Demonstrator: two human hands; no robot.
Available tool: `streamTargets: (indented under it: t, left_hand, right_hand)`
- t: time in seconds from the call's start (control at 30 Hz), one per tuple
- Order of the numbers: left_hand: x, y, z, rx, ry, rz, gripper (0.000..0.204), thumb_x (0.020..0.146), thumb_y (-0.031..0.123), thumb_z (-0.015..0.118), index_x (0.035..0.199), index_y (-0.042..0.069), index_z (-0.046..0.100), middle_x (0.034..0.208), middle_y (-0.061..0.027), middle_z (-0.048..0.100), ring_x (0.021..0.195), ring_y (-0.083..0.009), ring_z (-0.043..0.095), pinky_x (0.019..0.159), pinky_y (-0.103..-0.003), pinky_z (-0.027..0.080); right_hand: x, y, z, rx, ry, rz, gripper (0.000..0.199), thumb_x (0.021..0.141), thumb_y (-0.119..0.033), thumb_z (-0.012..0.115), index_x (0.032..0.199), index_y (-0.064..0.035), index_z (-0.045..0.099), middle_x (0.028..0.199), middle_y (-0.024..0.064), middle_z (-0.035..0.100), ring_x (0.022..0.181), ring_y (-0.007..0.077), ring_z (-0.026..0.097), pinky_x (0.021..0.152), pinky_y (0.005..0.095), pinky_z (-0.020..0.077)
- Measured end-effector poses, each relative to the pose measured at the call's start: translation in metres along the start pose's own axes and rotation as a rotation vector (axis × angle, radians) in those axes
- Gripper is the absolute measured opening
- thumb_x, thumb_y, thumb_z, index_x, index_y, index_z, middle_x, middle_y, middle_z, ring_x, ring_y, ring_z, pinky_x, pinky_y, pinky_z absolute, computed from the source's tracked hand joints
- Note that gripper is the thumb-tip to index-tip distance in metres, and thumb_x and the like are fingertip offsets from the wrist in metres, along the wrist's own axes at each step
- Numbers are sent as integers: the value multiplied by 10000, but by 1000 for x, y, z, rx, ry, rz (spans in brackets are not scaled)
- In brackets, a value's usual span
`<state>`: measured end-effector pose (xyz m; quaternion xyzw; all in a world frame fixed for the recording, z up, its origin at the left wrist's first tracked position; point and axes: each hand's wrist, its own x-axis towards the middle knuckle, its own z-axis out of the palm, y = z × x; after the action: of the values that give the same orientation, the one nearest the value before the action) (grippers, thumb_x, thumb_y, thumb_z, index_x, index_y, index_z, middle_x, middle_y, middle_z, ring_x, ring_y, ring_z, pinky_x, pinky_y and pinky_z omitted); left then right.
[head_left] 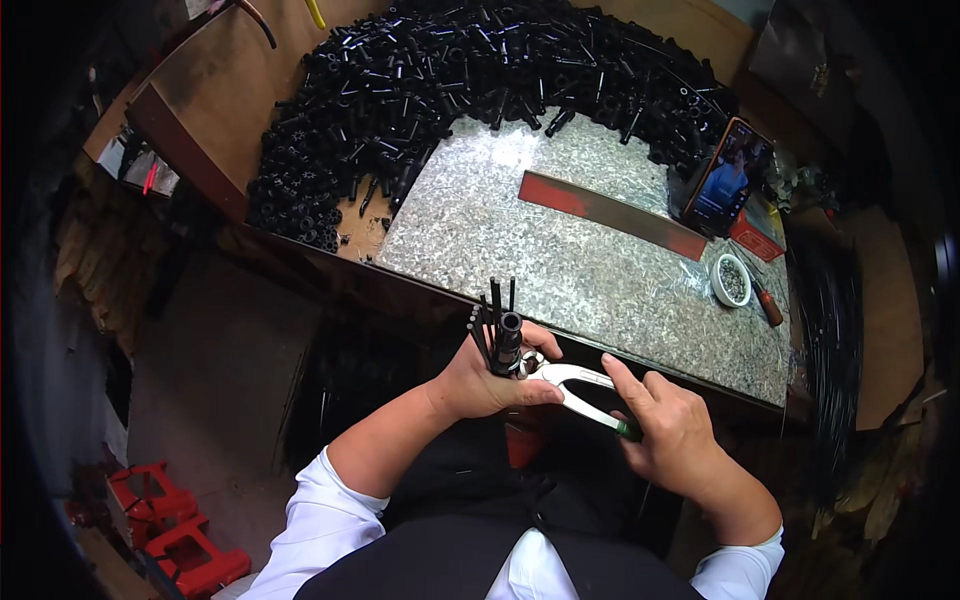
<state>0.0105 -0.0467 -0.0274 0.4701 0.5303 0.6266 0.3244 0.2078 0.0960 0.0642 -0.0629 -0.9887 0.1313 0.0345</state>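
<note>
My left hand (482, 378) grips a black tubular part (508, 338) together with several thin black rods (487, 315) that stick upward, held just in front of the bench edge. My right hand (668, 425) is closed on the handles of silver pliers (575, 385) with a green grip end. The pliers' jaws meet the lower end of the black part, next to my left thumb. Both forearms come in from the bottom in white sleeves.
A galvanized metal sheet (560, 240) covers the bench. A big pile of black tubular parts (450, 85) arcs around its far side. On the sheet lie a red flat bar (610, 212), a propped phone (728, 178), a small white bowl (732, 280) and a screwdriver (768, 305). Red stools (170, 530) stand lower left.
</note>
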Motion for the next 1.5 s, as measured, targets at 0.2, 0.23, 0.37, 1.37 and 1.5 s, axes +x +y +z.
streamTargets:
  t: [0.2, 0.23, 0.37, 1.37, 1.5]
  left_hand:
    - [1, 4, -4, -267, -98, -110, 578, 626, 249, 893, 1054, 4, 591, 814, 31, 586, 684, -10, 484, 584, -173, 363]
    - [-1, 2, -5, -340, -127, -144, 593, 627, 251, 894, 1061, -3, 579, 805, 32, 584, 671, -5, 480, 573, -168, 354]
    - [-1, -4, -9, -290, -177, -125, 567, 628, 258, 894, 1028, -2, 587, 805, 23, 591, 681, -6, 498, 572, -173, 364]
    - [-11, 43, -83, -688, 359, 289, 946, 730, 858, 195, 1111, 37, 470, 459, 59, 263, 367, -65, 242, 402, -217, 270]
    - [-7, 50, -77, -914, 439, 319, 857, 777, 838, 222, 1017, 82, 548, 456, 58, 248, 375, -69, 216, 405, -220, 235]
  right_hand:
    - [0, 2, -2, -80, 157, -106, 725, 697, -65, 707, 1376, -97, 456, 728, 69, 458, 572, 220, 493, 504, 345, 417]
    - [-2, 2, -5, -118, 161, -128, 714, 692, -47, 709, 1363, -84, 469, 724, 66, 465, 569, 223, 488, 505, 343, 412]
    - [-14, -2, -6, -132, 99, -82, 689, 685, -36, 705, 1340, -82, 499, 711, 65, 455, 559, 208, 486, 486, 330, 405]
    - [10, 20, 26, -94, 386, -45, 486, 789, -260, 708, 1193, -21, 584, 1065, 186, 556, 953, 346, 561, 815, 403, 475]
    - [-8, -24, 90, 937, -66, -238, 512, 833, -31, 550, 1341, -48, 495, 1066, 137, 565, 839, 192, 599, 741, 315, 510]
